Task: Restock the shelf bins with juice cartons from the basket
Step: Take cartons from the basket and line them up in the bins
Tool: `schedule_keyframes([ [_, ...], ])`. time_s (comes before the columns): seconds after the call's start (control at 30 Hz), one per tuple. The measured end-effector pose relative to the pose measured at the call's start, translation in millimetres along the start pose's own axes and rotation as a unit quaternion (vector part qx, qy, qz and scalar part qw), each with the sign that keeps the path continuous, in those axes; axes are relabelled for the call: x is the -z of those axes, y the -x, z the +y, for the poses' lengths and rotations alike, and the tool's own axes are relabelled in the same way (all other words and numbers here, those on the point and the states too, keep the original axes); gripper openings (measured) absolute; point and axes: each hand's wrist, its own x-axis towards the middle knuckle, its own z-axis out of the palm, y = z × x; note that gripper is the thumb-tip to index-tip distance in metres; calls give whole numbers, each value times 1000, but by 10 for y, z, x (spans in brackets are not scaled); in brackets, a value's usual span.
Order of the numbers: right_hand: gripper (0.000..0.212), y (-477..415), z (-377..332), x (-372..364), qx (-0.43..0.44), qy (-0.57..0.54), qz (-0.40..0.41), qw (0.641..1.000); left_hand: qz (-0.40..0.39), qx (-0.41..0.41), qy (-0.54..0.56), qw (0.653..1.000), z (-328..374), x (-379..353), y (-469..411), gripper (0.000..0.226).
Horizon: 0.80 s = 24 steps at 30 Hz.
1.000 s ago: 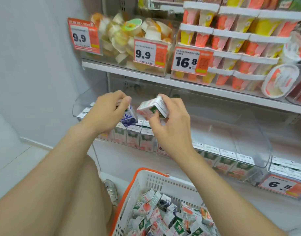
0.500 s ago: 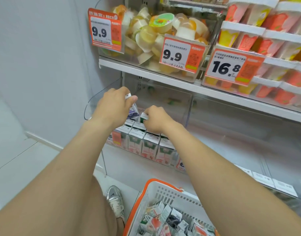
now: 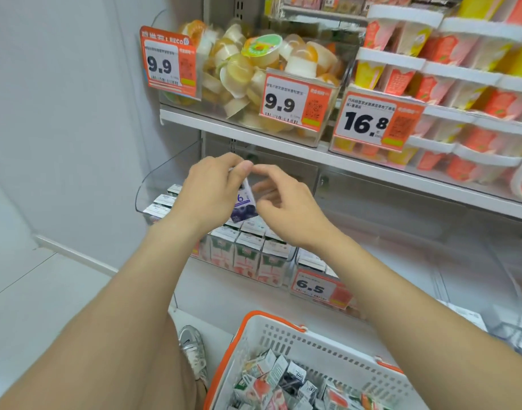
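The left hand (image 3: 208,199) is clamped on a purple carton (image 3: 244,207), thumb on its top edge, fingers hidden behind it. It hangs over the clear bin (image 3: 153,184), whose packed rows (image 3: 248,255) sit at 6 o'clock of it. The right hand (image 3: 289,214), at 3 o'clock of the carton, is loosely curled and holds nothing; whether its fingertips touch the carton I cannot tell.

The main risk is probably a misplacement. The front rows show green and red faces, so the purple carton may belong in another lane, and the left arm hides the back rows at 9 o'clock. The grip looks high on the carton, so it could swing or slip and tip the upright rows below. A gap that is too tight could crush a corner. The basket (image 3: 253,314) at 5 o'clock holds many more cartons.
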Motion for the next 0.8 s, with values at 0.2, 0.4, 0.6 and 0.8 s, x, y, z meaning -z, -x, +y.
schedule_keyframes([
  [0.2,32,688,180,434,-36,-114,68,991,-68,5,221,973,639,-273,224,29],
  [0.4,19,1189,458,962,-157,-225,82,958,-155,59,349,922,1084,-623,441,21],
  [0.6,20,1489,610,1428,-175,-164,88,967,-166,27,374,912,1500,-994,588,22],
  [0.8,19,1947,785,2033,-146,-56,24,987,-166,-17,397,903,2015,-1402,777,22],
])
